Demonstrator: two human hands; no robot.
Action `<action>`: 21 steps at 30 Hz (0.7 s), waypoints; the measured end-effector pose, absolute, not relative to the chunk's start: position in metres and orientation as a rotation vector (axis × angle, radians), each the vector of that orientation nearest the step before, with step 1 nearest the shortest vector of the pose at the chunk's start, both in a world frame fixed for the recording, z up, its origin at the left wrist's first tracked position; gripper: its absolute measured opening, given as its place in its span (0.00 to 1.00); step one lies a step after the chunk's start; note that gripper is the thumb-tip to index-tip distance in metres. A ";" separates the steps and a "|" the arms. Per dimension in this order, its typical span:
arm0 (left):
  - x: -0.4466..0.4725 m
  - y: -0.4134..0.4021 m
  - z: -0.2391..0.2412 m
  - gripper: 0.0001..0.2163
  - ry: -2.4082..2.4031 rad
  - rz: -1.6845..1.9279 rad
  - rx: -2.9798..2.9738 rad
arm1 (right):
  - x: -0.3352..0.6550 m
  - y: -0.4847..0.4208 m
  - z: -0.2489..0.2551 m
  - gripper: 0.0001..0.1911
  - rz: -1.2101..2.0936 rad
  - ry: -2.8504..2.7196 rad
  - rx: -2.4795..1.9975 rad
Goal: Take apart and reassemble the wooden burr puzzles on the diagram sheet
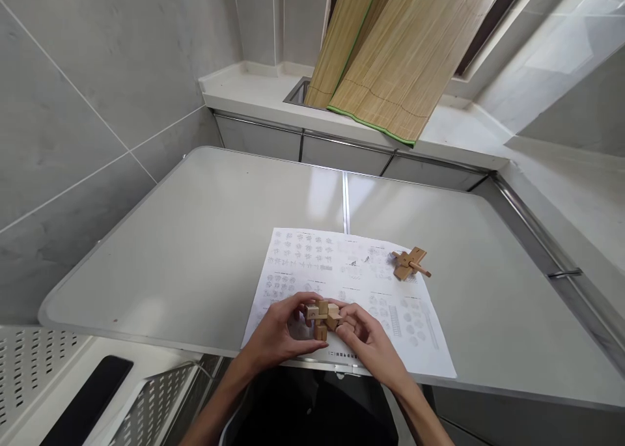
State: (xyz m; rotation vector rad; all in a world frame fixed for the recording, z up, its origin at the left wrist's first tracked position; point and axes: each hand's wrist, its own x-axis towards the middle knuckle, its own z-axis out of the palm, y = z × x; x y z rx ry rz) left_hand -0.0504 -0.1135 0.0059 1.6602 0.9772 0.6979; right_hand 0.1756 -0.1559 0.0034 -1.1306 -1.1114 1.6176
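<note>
A wooden burr puzzle made of interlocking light-brown blocks is held low over the table's near edge. My left hand curves round its left side, fingers behind it and thumb beneath. From the right, my right hand grips the puzzle with bent fingers and thumb. Part of the puzzle is hidden by the fingers. Under both hands lies a printed instruction sheet with rows of small diagrams. Several other wooden pieces, joined in a cross shape, rest on the sheet's right upper corner.
The light-grey folding table has a seam down its middle. Behind it runs a counter with a sink and a hanging bamboo blind. A black phone lies on a white surface at lower left.
</note>
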 end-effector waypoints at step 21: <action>-0.053 -0.117 0.010 0.31 0.980 0.781 1.588 | 0.158 -0.158 0.026 0.26 1.682 -1.055 -1.224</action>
